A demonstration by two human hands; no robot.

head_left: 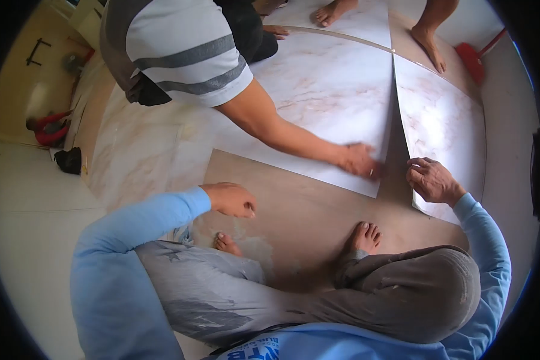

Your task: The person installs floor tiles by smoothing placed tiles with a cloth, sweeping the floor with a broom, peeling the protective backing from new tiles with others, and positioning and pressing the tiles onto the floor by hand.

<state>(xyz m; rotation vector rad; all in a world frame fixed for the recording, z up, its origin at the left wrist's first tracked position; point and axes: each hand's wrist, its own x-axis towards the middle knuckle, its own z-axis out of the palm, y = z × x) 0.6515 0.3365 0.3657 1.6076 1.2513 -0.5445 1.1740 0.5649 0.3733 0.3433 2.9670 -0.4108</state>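
My right hand (pixel 432 180) pinches the left edge of a narrow marble-patterned flooring sheet (pixel 444 123), which is lifted a little off the floor. Loosely curled into a fist, my left hand (pixel 231 200) hangs over the bare brown floor (pixel 294 198), and nothing shows in it. A wide marble-patterned sheet (pixel 324 102) lies left of the narrow one, with a dark gap between them. Another person's hand (pixel 363 161), blurred by motion, is at the right edge of the wide sheet, close to my right hand.
The co-worker in a striped sleeve (pixel 186 54) leans in from the upper left. Another person's bare feet (pixel 429 45) stand at the back. A red object (pixel 471 63) sits against the right wall (pixel 510 126). A black bag (pixel 69 160) lies at left.
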